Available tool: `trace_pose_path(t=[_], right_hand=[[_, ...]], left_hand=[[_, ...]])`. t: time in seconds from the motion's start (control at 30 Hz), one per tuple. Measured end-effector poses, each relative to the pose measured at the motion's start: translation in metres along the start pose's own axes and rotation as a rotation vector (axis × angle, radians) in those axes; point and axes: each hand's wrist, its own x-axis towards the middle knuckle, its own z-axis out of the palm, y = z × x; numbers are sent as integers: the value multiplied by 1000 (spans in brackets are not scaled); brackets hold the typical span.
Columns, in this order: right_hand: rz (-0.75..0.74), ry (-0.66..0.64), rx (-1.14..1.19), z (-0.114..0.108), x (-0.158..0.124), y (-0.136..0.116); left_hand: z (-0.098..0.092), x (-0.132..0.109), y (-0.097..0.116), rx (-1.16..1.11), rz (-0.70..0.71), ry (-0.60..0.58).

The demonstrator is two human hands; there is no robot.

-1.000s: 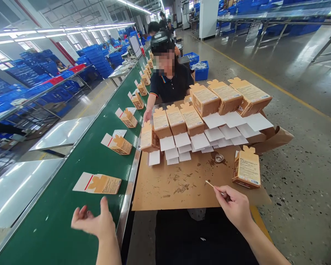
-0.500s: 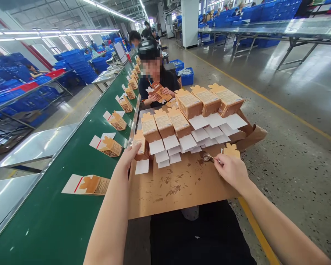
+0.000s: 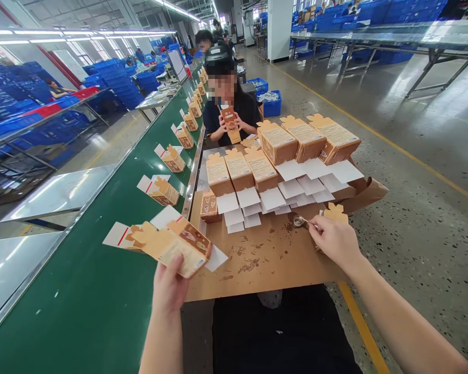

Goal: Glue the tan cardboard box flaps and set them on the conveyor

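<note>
My left hand [image 3: 170,283] is closed around a small brown cardboard box [image 3: 185,248], lifted and tilted above the table's left edge. Its tan scalloped flap points left and white flaps stick out. My right hand [image 3: 331,236] pinches a thin handle [image 3: 304,220] that reaches a small round shiny cup [image 3: 298,222] on the brown table cover [image 3: 257,275]. I cannot tell whether handle and cup are one piece. Behind my right hand a box with a tan scalloped flap [image 3: 336,212] is partly hidden. Stacked boxes [image 3: 254,174] lie ahead, white flaps facing me.
On the left runs a green conveyor belt [image 3: 97,291] carrying a row of open-flapped boxes [image 3: 164,192]. Across the table a co-worker [image 3: 234,104] holds a brown box [image 3: 230,124]. Blue crates [image 3: 271,104] stand on the floor behind. Dark smears mark the table cover.
My left hand has taken a box from the left end of the stack and brought it nearer. My right hand stays by the cup. The co-worker has raised their box upright.
</note>
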Motion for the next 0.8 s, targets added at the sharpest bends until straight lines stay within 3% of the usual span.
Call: trace_pose_path(t=[0.1, 0.2, 0.3, 0.4, 0.5, 0.6, 0.8], right_hand=[[-71, 80, 195, 13, -33, -26], [-147, 22, 397, 45, -70, -67], [-198, -42, 476, 84, -98, -106], [-253, -89, 450, 114, -111, -130], [-298, -130, 371, 130, -113, -137], [-296, -123, 344, 132, -109, -133], [-140, -7, 452, 105, -104, -104]], left_hand=[[7, -29, -38, 90, -85, -38], [21, -35, -66, 179, -117, -120], [28, -31, -77, 205, -121, -156], [28, -28, -76, 201, -112, -168], [28, -31, -74, 180, -93, -160], [32, -39, -77, 175, -106, -162], [35, -61, -96, 274, 15, -119]])
